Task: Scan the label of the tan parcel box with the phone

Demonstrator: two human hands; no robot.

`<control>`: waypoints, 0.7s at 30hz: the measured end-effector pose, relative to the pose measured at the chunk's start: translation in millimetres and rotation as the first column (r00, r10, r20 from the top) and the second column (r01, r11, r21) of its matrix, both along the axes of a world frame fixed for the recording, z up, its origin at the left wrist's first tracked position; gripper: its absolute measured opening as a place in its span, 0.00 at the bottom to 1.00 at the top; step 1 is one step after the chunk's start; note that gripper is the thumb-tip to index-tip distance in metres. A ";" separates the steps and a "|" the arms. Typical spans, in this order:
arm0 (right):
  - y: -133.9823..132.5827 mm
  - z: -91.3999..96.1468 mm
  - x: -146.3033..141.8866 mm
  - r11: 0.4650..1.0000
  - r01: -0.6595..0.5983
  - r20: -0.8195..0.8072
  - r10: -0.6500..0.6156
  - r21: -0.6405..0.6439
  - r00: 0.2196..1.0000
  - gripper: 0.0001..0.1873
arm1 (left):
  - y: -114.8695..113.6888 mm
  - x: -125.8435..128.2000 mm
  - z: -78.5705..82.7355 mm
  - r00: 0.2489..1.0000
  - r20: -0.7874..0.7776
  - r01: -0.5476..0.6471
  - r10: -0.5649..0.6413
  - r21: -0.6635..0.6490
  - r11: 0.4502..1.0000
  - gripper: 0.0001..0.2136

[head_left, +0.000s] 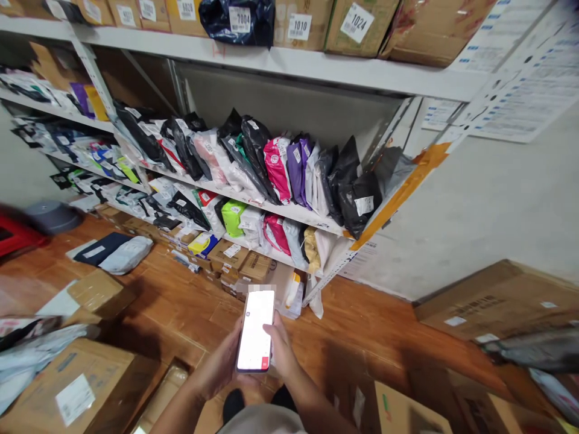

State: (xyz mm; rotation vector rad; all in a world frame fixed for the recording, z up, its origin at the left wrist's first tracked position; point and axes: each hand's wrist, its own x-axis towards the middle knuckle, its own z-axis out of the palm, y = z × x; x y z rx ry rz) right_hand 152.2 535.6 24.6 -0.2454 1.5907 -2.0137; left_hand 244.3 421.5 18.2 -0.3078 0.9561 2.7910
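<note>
A smartphone [254, 346] with a bright, mostly white screen is held upright in front of my body, at the lower middle of the head view. My left hand [226, 355] wraps its left side and lower edge, most of those fingers being hidden behind it. Around the right side is my right hand [281, 343], its thumb lying over the screen. The screen's small print is too washed out to read. Beyond the phone stands a white metal shelf [289, 208] packed with bagged parcels, among them a pink parcel [277, 169] and a purple parcel [298, 172].
Numbered cartons [299, 25] line the top shelf. Cardboard boxes [75, 386] crowd the floor at left, near flat parcels [113, 252]. A large carton [502, 301] leans against the right wall. Another box [407, 410] is close by my right side. A red stool [18, 232] shows at far left.
</note>
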 end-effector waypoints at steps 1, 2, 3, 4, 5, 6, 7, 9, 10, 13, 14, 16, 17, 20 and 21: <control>2.2 2.2 -0.7 0.999 -0.044 -0.009 0.044 -0.003 0.999 0.20 | -1.3 1.1 1.6 1.000 0.009 -0.005 0.005 -0.017 1.000 0.36; 4.4 4.8 -1.4 0.996 -0.086 -0.019 0.086 -0.007 0.996 0.22 | -2.5 2.1 3.2 1.000 0.015 -0.018 0.019 -0.030 0.999 0.36; 6.5 7.7 -2.0 0.992 -0.125 -0.027 0.124 -0.012 0.992 0.24 | -3.7 3.0 4.6 0.999 0.014 -0.039 0.040 -0.035 0.999 0.37; 8.3 10.9 -2.4 0.987 -0.158 -0.034 0.157 -0.017 0.987 0.25 | -5.0 3.8 5.8 0.998 0.007 -0.061 0.061 -0.032 0.998 0.37; 9.8 14.3 -2.6 0.983 -0.184 -0.036 0.184 -0.016 0.982 0.27 | -6.2 4.7 6.8 0.997 -0.001 -0.074 0.074 -0.029 0.997 0.38; 11.0 17.8 -2.7 0.978 -0.206 -0.037 0.206 -0.006 0.978 0.28 | -7.4 5.5 7.7 0.997 -0.006 -0.075 0.075 -0.030 0.997 0.39; 11.8 21.4 -2.5 0.975 -0.222 -0.039 0.223 0.013 0.974 0.29 | -8.4 6.3 8.6 0.998 -0.007 -0.067 0.067 -0.034 0.997 0.40; 12.3 28.3 -1.9 0.967 -0.249 -0.043 0.251 0.054 0.967 0.31 | -10.0 7.3 10.6 0.999 -0.012 -0.045 0.044 -0.049 0.998 0.42; 11.8 31.3 -1.4 0.965 -0.255 -0.044 0.257 0.059 0.965 0.32 | -10.6 7.5 11.9 0.999 -0.019 -0.043 0.042 -0.058 0.997 0.43; 6.2 37.1 0.8 0.972 -0.236 -0.044 0.236 0.011 0.971 0.29 | -11.6 6.8 17.6 0.998 -0.027 -0.063 0.061 -0.091 0.994 0.43; 2.9 37.6 2.0 0.979 -0.204 -0.041 0.203 -0.004 0.978 0.26 | -11.6 6.2 19.9 0.998 -0.019 -0.058 0.057 -0.107 0.993 0.43; -5.0 36.7 4.8 0.993 -0.114 -0.045 0.113 -0.009 0.993 0.22 | -11.3 4.7 24.0 1.000 -0.006 -0.031 0.030 -0.148 0.989 0.43; -8.8 35.7 6.3 0.998 -0.068 -0.049 0.068 0.000 0.997 0.21 | -10.8 3.9 25.0 1.000 -0.011 -0.017 0.015 -0.167 0.986 0.43; -15.9 34.1 8.2 1.000 0.006 -0.065 -0.004 0.024 0.998 0.22 | -8.6 2.0 20.4 0.999 -0.044 -0.016 0.008 -0.179 0.984 0.43; -15.9 34.6 7.4 1.000 0.001 -0.062 0.000 0.023 0.998 0.22 | -7.9 1.7 16.2 0.998 -0.054 -0.028 0.019 -0.165 0.986 0.43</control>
